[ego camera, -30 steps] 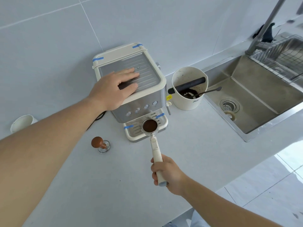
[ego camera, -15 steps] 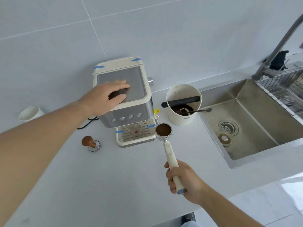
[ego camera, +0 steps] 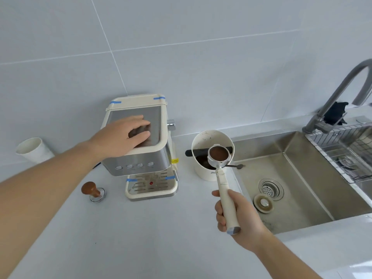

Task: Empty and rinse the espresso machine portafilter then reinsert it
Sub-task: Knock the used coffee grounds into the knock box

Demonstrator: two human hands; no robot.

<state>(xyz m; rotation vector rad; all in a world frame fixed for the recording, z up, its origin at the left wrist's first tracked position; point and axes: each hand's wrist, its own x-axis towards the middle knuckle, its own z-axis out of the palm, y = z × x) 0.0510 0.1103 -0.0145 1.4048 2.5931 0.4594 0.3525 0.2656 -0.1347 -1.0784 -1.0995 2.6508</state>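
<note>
My right hand (ego camera: 239, 216) grips the cream handle of the portafilter (ego camera: 218, 156). Its steel basket faces up, full of brown coffee grounds, and hovers over the white knock box (ego camera: 209, 176), just in front of the box's black bar. My left hand (ego camera: 124, 135) lies flat, fingers apart, on top of the cream and steel espresso machine (ego camera: 141, 158). The machine's drip tray (ego camera: 151, 188) sits below with nothing on it.
A wooden-handled tamper (ego camera: 91, 190) stands left of the machine, and a white cup (ego camera: 33, 150) lies by the wall. Right of the knock box is a steel sink (ego camera: 291, 188) with a loose drain plug (ego camera: 263, 203), a faucet (ego camera: 338, 93) and a wire rack (ego camera: 342, 150).
My right hand has carried the portafilter from in front of the drip tray to the right, over the knock box. My left hand stays on the machine's top.
</note>
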